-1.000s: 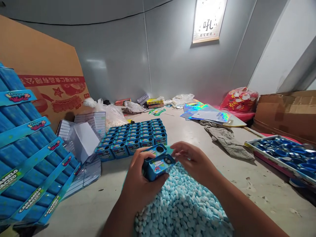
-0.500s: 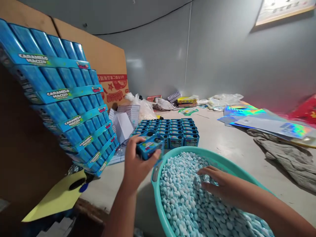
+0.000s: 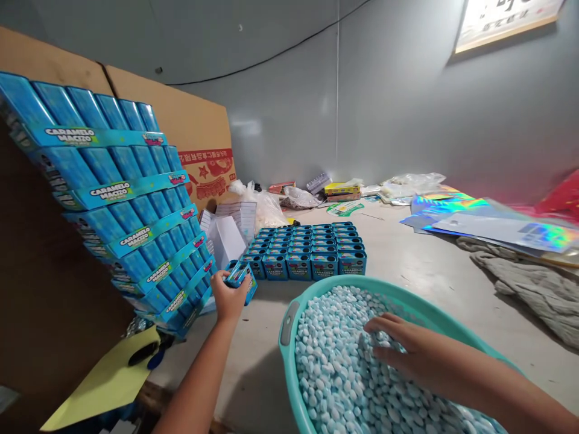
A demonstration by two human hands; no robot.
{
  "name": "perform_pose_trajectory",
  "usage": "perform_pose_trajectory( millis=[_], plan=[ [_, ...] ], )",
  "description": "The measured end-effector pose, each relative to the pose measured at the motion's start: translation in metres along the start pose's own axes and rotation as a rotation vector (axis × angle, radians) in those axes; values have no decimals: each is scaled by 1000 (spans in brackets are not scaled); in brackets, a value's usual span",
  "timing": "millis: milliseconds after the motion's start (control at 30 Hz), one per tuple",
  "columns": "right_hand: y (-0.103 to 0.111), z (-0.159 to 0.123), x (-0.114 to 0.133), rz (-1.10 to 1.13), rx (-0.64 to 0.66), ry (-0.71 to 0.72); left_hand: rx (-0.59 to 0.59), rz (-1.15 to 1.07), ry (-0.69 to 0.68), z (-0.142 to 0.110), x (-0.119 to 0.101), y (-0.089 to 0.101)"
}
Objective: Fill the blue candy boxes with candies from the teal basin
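Note:
My left hand [image 3: 227,297] is closed around a small blue box [image 3: 239,276] and holds it low over the table, just left of a block of several like blue boxes [image 3: 307,247] standing in rows. My right hand [image 3: 398,348] lies in the pale blue and white candies [image 3: 335,367] that fill a teal basin [image 3: 289,322], with the fingers curled into the heap. What the fingers hold, if anything, is hidden.
A leaning stack of blue display trays [image 3: 131,205] stands at the left against brown cardboard [image 3: 190,129]. White folded cartons [image 3: 228,232], plastic bags [image 3: 266,208], holographic sheets [image 3: 488,223] and a grey cloth [image 3: 529,283] lie on the grey table [image 3: 416,265]. A yellow sheet [image 3: 99,377] hangs off the near left edge.
My left hand has carried the blue box forward and left, down toward the end of the box rows. My right hand stays in the candies.

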State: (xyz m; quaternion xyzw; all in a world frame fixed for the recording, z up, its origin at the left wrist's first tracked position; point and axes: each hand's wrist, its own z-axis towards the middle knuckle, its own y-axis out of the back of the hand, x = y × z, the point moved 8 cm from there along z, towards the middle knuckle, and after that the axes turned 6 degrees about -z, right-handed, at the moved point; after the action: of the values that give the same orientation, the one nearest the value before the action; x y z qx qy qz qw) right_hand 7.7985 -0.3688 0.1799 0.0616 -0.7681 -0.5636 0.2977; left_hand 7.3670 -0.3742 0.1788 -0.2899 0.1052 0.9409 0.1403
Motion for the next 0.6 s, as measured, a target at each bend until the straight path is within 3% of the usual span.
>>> perform_pose_trajectory(
  millis=[167, 433, 533, 600],
  plan=[
    [3, -2, -1, 15, -27, 14, 115, 33, -74, -2, 8, -25],
    [6, -4, 1, 23, -2, 22, 115, 119, -145, -15, 19, -35],
    [9, -6, 8, -18, -6, 24, 110, 139, -169, -9, 8, -28],
    [13, -8, 16, -55, -32, 47, 104, 120, -191, -2, -10, -17]
  ],
)
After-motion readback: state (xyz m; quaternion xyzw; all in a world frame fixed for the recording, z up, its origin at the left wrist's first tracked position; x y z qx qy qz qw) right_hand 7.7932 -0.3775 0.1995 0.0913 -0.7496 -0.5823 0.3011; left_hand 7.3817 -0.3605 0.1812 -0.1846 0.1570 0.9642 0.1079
